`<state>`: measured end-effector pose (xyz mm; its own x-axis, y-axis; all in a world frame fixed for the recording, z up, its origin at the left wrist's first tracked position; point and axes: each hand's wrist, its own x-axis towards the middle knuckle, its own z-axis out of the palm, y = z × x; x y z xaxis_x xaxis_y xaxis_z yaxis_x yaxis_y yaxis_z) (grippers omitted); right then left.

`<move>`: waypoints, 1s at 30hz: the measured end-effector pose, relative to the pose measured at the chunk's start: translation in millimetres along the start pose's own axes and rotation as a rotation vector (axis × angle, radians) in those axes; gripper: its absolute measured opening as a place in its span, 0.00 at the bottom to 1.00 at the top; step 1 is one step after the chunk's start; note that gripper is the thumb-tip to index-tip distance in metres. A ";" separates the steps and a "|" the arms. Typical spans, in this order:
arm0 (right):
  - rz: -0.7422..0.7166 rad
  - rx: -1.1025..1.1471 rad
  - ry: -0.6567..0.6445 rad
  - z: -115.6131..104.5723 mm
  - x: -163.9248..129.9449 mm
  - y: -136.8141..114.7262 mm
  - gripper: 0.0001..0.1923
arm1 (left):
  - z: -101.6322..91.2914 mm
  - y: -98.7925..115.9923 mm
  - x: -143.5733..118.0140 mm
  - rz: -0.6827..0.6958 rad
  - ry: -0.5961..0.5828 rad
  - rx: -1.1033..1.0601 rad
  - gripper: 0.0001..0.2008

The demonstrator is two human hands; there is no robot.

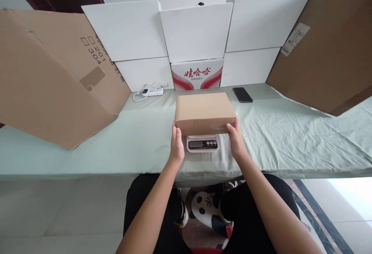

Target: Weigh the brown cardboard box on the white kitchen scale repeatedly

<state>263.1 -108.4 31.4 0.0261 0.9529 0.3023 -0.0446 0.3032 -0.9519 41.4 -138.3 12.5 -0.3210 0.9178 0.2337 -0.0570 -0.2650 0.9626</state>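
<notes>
Box (205,112): plain brown cardboard, closed, lying flat on the scale (202,143) at the middle of the tabletop (290,141). Box covers most of the scale; only the scale's front strip with display and buttons shows below the box's near edge. Display reading too small to tell.

Left hand (177,143): at the box's near left corner, fingers (174,127) curled up against the side, pressing on it. Right hand (236,139): at the near right corner, fingers likewise closed against the box. Box gripped between both hands; cannot tell whether its weight rests fully on the scale.

Tabletop: covered with a pale green cloth, creased at right. Phone (242,95), dark, face up, just behind and right of the box, apart from it. White power strip (152,91) with cable, behind and left. Red-and-white carton (197,74) directly behind the box, white panels (196,31) stacked above and beside it. Large brown cardboard sheets (49,76) lean at both ends of the tabletop.
</notes>
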 end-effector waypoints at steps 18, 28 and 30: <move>0.015 0.008 0.011 1.1 0.0 -2.7 0.31 | -0.3 -0.7 2.3 -0.005 0.017 -0.010 0.40; 0.003 0.000 0.015 3.1 0.3 -3.5 0.33 | -0.5 -1.5 1.7 -0.007 0.023 -0.001 0.39; 0.020 0.013 0.012 1.2 0.9 0.0 0.34 | -1.7 -1.4 1.9 -0.012 0.021 -0.004 0.39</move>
<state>261.8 -107.5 31.7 0.0371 0.9586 0.2823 -0.0587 0.2841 -0.9570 39.2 -136.8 11.3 -0.3398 0.9145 0.2196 -0.0646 -0.2556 0.9646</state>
